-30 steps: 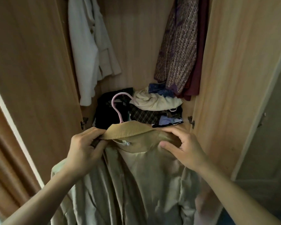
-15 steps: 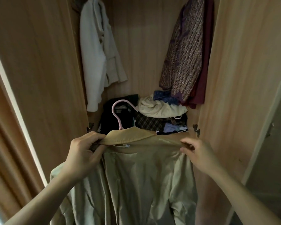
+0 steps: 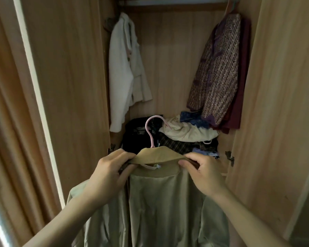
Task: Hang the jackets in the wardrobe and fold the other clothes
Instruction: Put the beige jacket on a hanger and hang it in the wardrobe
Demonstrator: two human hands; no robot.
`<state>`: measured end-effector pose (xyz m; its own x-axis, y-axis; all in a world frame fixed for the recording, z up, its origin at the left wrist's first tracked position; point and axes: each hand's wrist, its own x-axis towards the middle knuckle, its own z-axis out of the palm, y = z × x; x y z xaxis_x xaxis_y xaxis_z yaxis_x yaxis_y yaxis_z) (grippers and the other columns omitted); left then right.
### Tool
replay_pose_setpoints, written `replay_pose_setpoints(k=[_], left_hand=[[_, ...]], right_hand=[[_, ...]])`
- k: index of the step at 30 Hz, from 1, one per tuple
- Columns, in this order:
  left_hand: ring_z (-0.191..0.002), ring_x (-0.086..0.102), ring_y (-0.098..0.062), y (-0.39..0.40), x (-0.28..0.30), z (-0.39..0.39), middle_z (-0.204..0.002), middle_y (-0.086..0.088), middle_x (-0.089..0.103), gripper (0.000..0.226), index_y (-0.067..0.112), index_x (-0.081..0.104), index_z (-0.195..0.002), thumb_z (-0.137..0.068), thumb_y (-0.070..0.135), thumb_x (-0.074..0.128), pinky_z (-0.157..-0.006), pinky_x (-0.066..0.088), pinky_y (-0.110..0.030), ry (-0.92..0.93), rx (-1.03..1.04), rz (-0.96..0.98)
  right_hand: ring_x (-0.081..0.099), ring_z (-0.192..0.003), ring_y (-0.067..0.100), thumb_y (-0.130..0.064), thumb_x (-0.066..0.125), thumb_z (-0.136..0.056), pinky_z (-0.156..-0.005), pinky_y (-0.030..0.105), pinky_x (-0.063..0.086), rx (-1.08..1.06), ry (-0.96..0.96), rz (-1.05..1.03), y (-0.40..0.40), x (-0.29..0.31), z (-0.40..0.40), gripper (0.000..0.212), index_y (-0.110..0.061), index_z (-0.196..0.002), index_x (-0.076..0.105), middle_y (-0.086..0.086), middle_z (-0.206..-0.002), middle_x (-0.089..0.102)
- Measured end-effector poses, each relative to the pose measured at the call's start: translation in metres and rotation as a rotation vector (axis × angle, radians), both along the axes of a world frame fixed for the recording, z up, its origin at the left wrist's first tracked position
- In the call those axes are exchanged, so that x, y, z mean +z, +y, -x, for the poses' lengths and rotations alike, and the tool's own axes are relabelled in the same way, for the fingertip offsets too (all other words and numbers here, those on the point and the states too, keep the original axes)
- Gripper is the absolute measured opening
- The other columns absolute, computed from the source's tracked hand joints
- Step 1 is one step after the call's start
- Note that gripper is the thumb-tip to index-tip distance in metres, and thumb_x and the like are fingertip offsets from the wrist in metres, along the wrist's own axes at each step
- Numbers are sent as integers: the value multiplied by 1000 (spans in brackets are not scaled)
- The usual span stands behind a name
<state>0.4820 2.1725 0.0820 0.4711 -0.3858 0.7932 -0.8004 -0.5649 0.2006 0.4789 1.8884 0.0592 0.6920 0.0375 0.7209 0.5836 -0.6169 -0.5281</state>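
A beige jacket (image 3: 161, 202) hangs on a pink hanger (image 3: 151, 130) in front of the open wardrobe. My left hand (image 3: 109, 173) grips its left shoulder beside the tan collar (image 3: 157, 155). My right hand (image 3: 203, 173) pinches the collar's right end and the shoulder under it. The hanger's hook stands free above the collar, well below the rail (image 3: 175, 2). The jacket's lower part runs out of view.
A white jacket (image 3: 125, 72) hangs at the wardrobe's left, a patterned knit jacket (image 3: 219, 68) over a dark red garment at the right. A heap of loose clothes (image 3: 177, 134) lies on the wardrobe floor. Open wooden doors (image 3: 70, 86) flank both sides.
The view has tilted up, bringing the rail into sight. My right hand moved inward from the jacket's right shoulder to the collar's right end. My left hand keeps its grip.
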Motion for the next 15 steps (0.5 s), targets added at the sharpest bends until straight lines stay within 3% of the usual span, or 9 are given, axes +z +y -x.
replay_pose_setpoints(k=[3,6,15], left_hand=[[-87,60,-6,16,-5,-1,-96,6,62,22,9,69,-111,-90,12,62,-76,47,-18,2,-22,-4],[-91,62,-12,32,-12,-6,-99,4,63,26,8,70,-113,-89,6,59,-76,52,-29,-8,-4,42],[-90,59,-24,28,3,-46,-100,-1,64,24,6,69,-109,-91,1,54,-76,50,-39,-185,36,117]], right_hand=[[65,-68,6,-17,72,-89,-59,18,45,-37,-29,-28,10,4,-3,8,-21,-83,76,-13,-71,69],[62,-62,11,-17,72,-90,-56,28,46,-43,-44,-29,20,6,-3,12,-15,-78,74,-6,-65,67],[55,-57,8,-18,72,-89,-52,15,36,-138,-131,26,26,33,-14,10,-13,-81,71,-6,-63,63]])
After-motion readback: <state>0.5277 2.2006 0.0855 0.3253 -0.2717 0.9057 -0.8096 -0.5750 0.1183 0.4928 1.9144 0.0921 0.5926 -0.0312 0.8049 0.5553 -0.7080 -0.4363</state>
